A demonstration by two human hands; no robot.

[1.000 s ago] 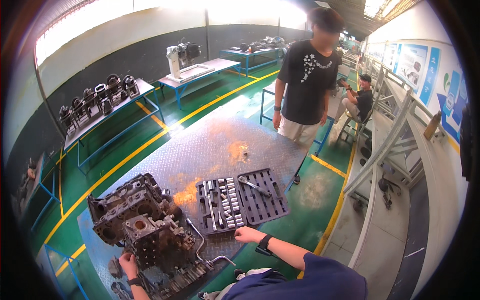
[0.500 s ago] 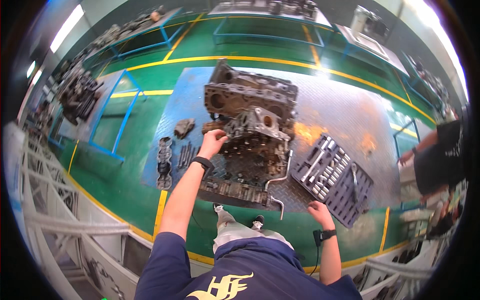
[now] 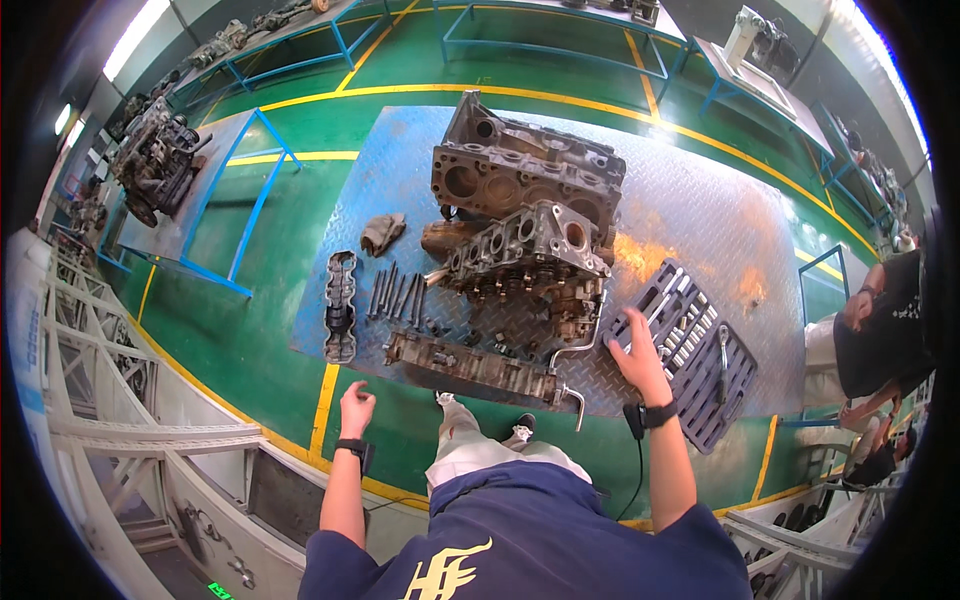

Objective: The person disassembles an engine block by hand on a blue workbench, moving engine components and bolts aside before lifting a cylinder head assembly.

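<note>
My right hand (image 3: 642,358) is over the left edge of an open socket set case (image 3: 742,390), thumb and fingers apart and nothing in its grip. Inside the case lie rows of silver sockets (image 3: 692,338) and a ratchet (image 3: 723,365). My left hand (image 3: 357,410) hangs off the table's near edge, fingers curled, with nothing seen in them. Ahead, a cylinder head (image 3: 525,248) leans before a dirty engine block (image 3: 530,175). A long, narrow metal engine part (image 3: 470,368) lies along the near edge, beside a bent metal rod (image 3: 578,347).
Several long bolts (image 3: 397,295), a narrow cover-like part (image 3: 340,308) and a crumpled rag (image 3: 382,234) lie on the left of the metal-plate table (image 3: 690,215). Another person (image 3: 880,325) stands at the right. A blue-framed stand (image 3: 195,190) holds another engine.
My left hand has left the cylinder head and come back toward me, past the table edge. My right hand has moved forward to the socket case. The view has shifted slightly.
</note>
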